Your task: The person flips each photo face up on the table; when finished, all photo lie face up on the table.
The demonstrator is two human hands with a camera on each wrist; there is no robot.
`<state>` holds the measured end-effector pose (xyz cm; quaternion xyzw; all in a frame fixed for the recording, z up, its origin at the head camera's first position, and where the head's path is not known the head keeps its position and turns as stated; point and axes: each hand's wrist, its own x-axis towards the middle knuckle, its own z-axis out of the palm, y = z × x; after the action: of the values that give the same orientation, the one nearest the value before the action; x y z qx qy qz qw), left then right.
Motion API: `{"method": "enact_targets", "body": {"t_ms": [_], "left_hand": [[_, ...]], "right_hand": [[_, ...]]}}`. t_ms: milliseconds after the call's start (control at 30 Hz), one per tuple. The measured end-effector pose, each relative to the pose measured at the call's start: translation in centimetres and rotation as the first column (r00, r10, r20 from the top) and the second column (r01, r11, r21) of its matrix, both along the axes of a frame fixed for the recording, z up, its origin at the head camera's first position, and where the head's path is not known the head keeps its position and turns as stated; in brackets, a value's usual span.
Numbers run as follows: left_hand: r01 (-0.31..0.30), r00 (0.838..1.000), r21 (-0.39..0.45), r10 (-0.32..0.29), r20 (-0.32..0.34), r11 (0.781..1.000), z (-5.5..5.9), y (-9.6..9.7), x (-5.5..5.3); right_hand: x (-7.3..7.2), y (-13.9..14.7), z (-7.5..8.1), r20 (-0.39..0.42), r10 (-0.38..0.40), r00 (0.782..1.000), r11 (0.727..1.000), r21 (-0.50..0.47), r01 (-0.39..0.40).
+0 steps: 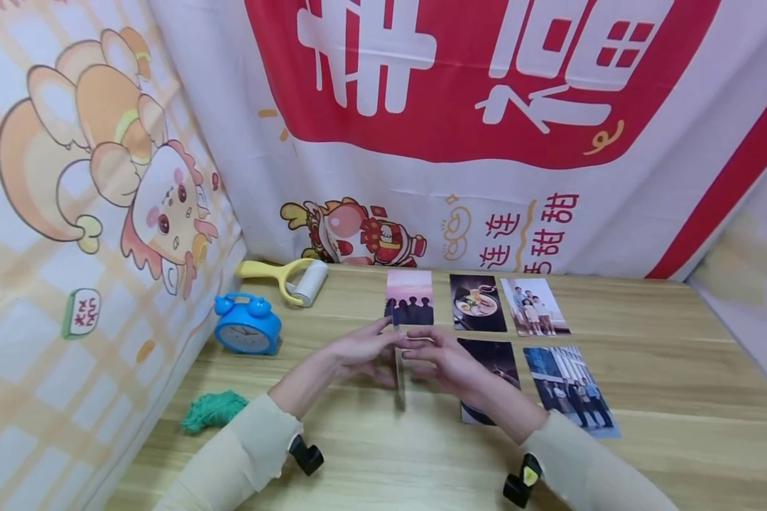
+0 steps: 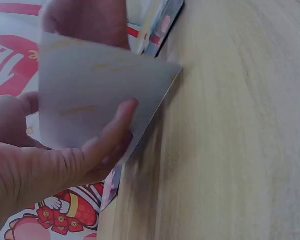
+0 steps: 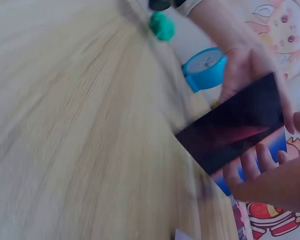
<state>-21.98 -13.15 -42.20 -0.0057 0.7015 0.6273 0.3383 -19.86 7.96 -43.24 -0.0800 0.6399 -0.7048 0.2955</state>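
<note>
A photo print point(image 3: 235, 125) stands on edge between my two hands, close over the table. Its picture side, dark with red and blue, shows in the right wrist view. The left wrist view has its pale back point(image 2: 85, 75). My left hand point(image 1: 364, 348) holds it from the left, a digit lying across the back. From the other side my right hand point(image 1: 444, 358) holds it, several fingertips along the picture face. Just behind lies a pink sunset photo point(image 1: 410, 294) with silhouettes. A dark photo point(image 1: 492, 355) on the table is partly hidden by my right hand and forearm.
Right of the hands lie a noodle-bowl photo point(image 1: 477, 303), a family photo point(image 1: 535, 306) and a group photo point(image 1: 572, 390). On the left are a blue alarm clock point(image 1: 248, 324), a yellow-handled lint roller point(image 1: 287, 278) and green yarn point(image 1: 214, 410). Printed cloth point(image 1: 358, 163) hangs behind the table.
</note>
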Motion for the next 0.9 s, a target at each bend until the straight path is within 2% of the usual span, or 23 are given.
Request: {"method": "enact_targets", "body": {"t_ms": [67,133,200,267,333,467,533,633,733,800,900], "left_hand": [[-0.006,1.0,0.01,0.006,-0.024,1.0,0.0,0.0,0.0],[-0.017,0.999,0.018,0.018,-0.051,1.0,0.1,0.0,0.1],[-0.015,0.997,0.034,0.018,-0.074,0.999,0.1,0.0,0.2],[-0.015,0.996,0.038,0.018,-0.09,0.999,0.1,0.1,0.3],[-0.017,0.993,0.019,0.019,-0.113,1.0,0.1,0.2,0.4],[-0.048,0.988,-0.028,0.043,-0.145,0.998,-0.2,0.4,0.6],[-0.068,0.985,-0.048,0.059,-0.164,0.997,-0.5,0.4,0.6],[-0.113,0.974,-0.098,0.09,-0.207,0.989,-1.1,0.5,0.6],[-0.153,0.957,-0.182,0.1,-0.272,0.971,-1.9,0.7,0.5],[-0.176,0.936,-0.261,0.079,-0.343,0.949,-2.4,0.8,0.6],[-0.183,0.889,-0.389,-0.017,-0.458,0.903,-2.9,0.8,1.0]], "right_hand": [[0.0,-0.2,-0.5,-0.096,0.006,0.995,0.993,0.122,0.006],[0.0,-0.3,-0.9,-0.199,0.031,0.98,0.975,0.221,0.014],[0.1,-0.2,-1.2,-0.29,0.072,0.954,0.959,0.284,0.014],[0.2,-0.1,-1.5,-0.378,0.126,0.917,0.942,0.336,0.009],[0.3,0.1,-1.7,-0.478,0.191,0.857,0.923,0.385,0.009],[0.5,0.4,-2.1,-0.63,0.313,0.711,0.862,0.503,0.065],[0.6,0.5,-2.2,-0.66,0.365,0.657,0.823,0.558,0.103],[0.6,0.8,-2.3,-0.661,0.443,0.605,0.758,0.637,0.14],[0.5,1.1,-2.5,-0.64,0.527,0.56,0.689,0.707,0.159],[0.4,1.3,-2.6,-0.617,0.58,0.532,0.648,0.745,0.158],[0.3,1.6,-3.0,-0.576,0.639,0.509,0.599,0.788,0.139]]}}
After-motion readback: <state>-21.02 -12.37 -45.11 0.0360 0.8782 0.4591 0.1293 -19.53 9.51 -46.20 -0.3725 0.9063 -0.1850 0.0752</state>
